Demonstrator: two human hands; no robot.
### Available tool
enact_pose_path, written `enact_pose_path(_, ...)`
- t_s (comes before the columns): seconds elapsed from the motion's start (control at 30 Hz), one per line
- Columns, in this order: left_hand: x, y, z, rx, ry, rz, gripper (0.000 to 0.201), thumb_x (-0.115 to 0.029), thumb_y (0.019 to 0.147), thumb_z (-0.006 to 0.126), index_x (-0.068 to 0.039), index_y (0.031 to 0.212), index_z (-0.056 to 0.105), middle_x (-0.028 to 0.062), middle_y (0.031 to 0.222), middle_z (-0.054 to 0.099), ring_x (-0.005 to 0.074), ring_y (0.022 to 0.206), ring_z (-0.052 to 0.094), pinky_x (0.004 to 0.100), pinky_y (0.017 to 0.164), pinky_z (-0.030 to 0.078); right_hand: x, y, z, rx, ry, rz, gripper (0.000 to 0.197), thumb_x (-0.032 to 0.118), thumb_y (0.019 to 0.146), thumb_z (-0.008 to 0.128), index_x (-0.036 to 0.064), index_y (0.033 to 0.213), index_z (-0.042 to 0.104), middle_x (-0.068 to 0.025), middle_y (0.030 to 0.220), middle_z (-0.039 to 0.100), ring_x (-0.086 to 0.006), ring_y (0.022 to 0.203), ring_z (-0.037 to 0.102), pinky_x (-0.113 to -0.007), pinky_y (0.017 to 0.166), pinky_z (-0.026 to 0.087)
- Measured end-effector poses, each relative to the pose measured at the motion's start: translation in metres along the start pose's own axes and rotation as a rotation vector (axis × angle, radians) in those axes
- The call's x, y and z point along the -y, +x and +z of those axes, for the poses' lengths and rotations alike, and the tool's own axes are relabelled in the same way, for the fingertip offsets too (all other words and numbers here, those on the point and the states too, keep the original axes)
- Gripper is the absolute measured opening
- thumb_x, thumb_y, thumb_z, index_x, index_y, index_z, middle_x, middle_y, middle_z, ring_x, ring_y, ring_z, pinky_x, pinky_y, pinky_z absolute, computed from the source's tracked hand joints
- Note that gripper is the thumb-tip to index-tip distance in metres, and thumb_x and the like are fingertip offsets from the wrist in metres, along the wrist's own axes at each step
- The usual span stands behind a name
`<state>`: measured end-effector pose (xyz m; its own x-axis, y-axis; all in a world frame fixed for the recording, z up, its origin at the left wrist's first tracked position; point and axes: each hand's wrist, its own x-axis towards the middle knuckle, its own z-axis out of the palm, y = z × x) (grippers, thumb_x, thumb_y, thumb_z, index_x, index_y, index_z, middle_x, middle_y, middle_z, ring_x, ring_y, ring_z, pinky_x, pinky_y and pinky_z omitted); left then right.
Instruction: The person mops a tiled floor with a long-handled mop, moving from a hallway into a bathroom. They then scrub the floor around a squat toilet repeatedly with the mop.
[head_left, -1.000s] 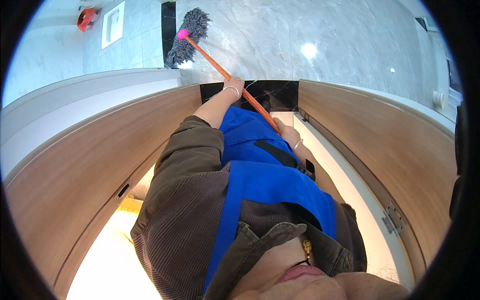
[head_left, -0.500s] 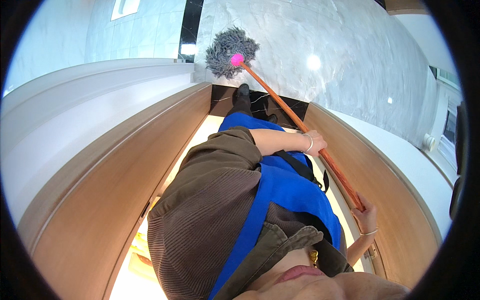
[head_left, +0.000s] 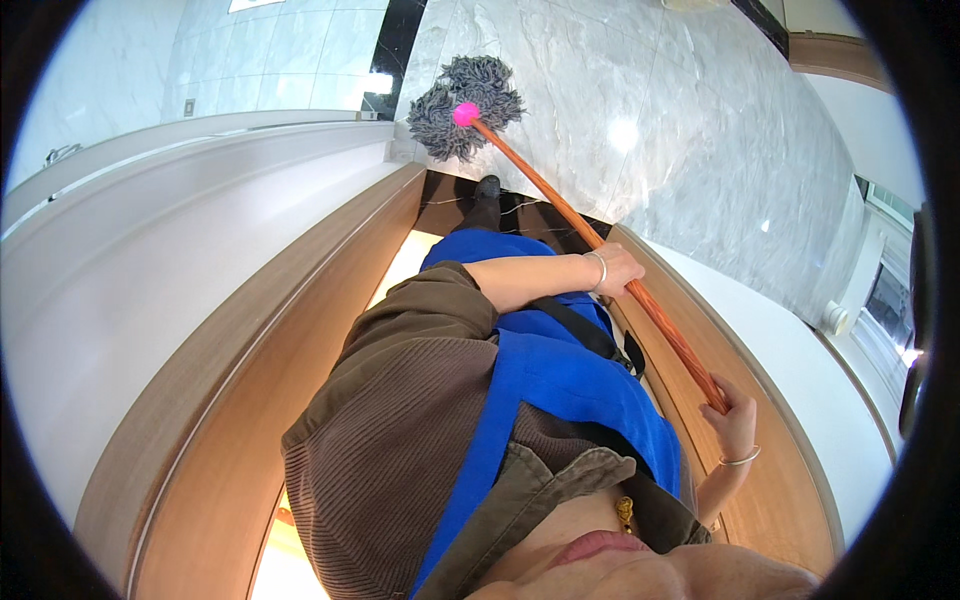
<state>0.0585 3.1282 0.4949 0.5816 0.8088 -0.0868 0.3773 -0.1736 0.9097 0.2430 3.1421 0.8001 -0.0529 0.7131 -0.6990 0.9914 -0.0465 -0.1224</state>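
Note:
A mop stretches from the far floor back to my body. Its shaggy grey mop head (head_left: 480,85) lies spread on the marble floor, with a pink joint (head_left: 466,114) at its middle. From there the reddish-brown mop handle (head_left: 545,188) slants toward the lower right. Partway along it, my left hand (head_left: 619,268) is closed around the shaft, its arm reaching across my blue apron (head_left: 590,375). My right hand (head_left: 733,412) grips the handle's near end, close to the right-hand wooden panel. A bracelet circles each wrist.
Wooden panels of a doorway rise close on the left (head_left: 260,370) and right (head_left: 780,440). A black stone threshold (head_left: 525,212) crosses between them, by my dark shoe (head_left: 488,187). Beyond spreads grey marble floor (head_left: 700,150). White walls flank it.
The mop head has shifted slightly and its strands now part into two clumps. My left hand has moved a little left and up with the handle; both hands keep their grip.

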Motion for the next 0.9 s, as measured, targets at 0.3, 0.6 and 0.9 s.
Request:
enact_pose_path(0.3,0.050,0.004,-0.052,0.060,0.061,-0.090,0.025,-0.032,0.072,0.069,-0.011,0.082,0.061,0.0124,0.073,0.064,0.0316,0.077,0.063,0.0406,0.073,0.046,0.031,0.056,0.008,0.002,0.057,-0.041,0.044,0.003,0.063,0.071,0.0019,0.106,0.065,-0.0076,0.062,0.058,-0.0092,0.053,0.051,-0.024,0.054,0.042)
enact_pose_path(0.6,0.120,0.009,-0.119,-0.030,0.164,-0.214,0.022,-0.030,0.071,0.067,-0.011,0.078,0.063,0.0126,0.071,0.064,0.0306,0.075,0.064,0.0399,0.076,0.046,0.085,0.138,0.011,-0.023,-0.012,-0.167,0.044,0.012,0.065,0.073,0.0081,0.108,0.065,-0.0147,0.083,0.068,-0.0266,0.076,0.066,-0.034,0.068,0.049)
enact_pose_path(0.9,0.217,-0.056,-0.194,-0.247,0.354,-0.304,0.012,-0.020,0.069,0.064,-0.010,0.073,0.059,0.0105,0.075,0.064,0.0297,0.079,0.062,0.0401,0.076,0.044,0.198,0.201,0.054,-0.029,-0.060,-0.411,0.042,0.019,0.071,0.068,0.0105,0.112,0.063,-0.0176,0.087,0.065,-0.0342,0.081,0.063,-0.039,0.072,0.049)
